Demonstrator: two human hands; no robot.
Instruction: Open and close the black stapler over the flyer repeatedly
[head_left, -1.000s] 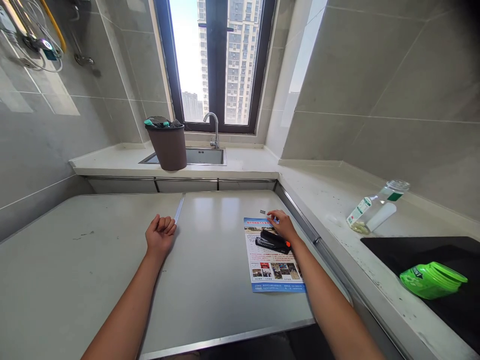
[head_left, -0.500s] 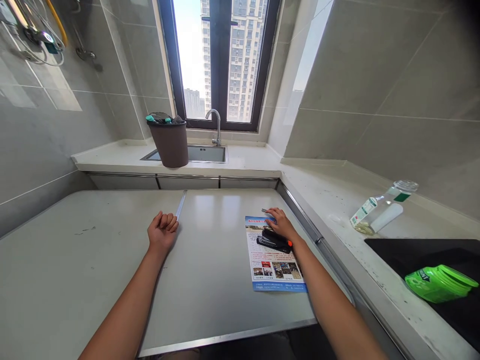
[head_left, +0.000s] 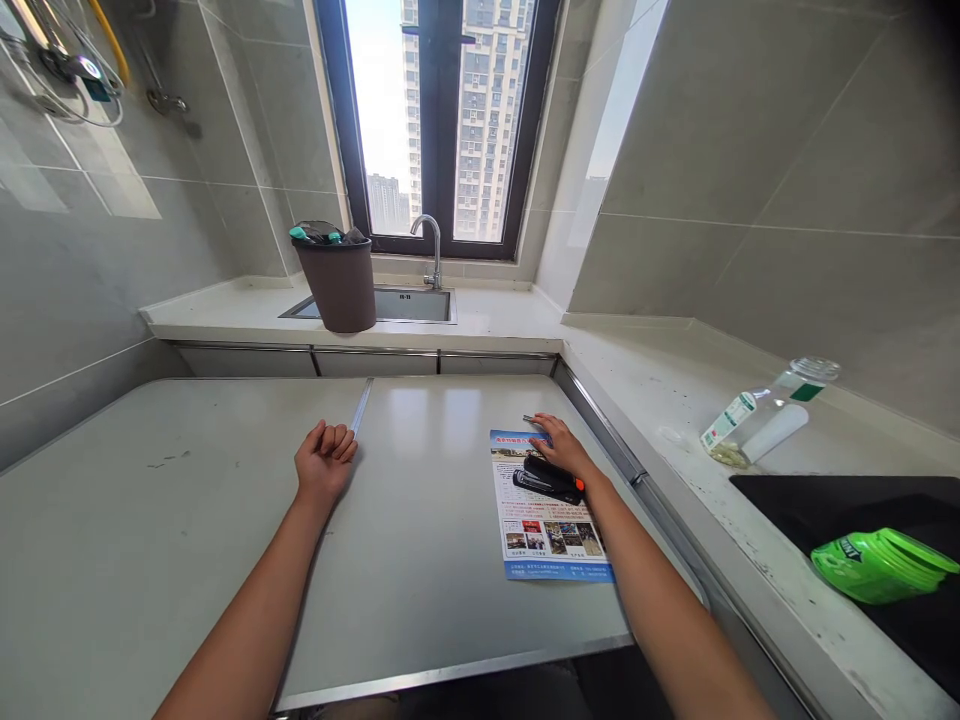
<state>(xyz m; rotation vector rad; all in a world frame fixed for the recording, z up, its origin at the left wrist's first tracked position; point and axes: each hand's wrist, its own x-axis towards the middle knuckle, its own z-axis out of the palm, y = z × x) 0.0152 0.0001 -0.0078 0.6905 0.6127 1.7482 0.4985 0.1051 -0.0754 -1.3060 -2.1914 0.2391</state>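
My left hand (head_left: 327,460) rests palm up on the grey-white table (head_left: 420,540), its fingers curled into a loose fist with nothing visible in it. On the right, my right hand (head_left: 561,446) lies over the top edge of a printed flyer (head_left: 559,571), fingers stretched out and thumb apart. A small grey metal piece (head_left: 528,418), too small to make out, is right at its fingertips. Below the palm, a black stapler (head_left: 546,484) with an orange-red spot lies on the flyer, its right end beside my wrist.
A white counter (head_left: 495,318) borders the table behind and at right. It bears a brown bin (head_left: 339,288) by the sink (head_left: 416,305) and tap (head_left: 433,250), a tilted-looking clear bottle (head_left: 757,420), and a bright green pouch (head_left: 877,565) on a black panel (head_left: 795,495).
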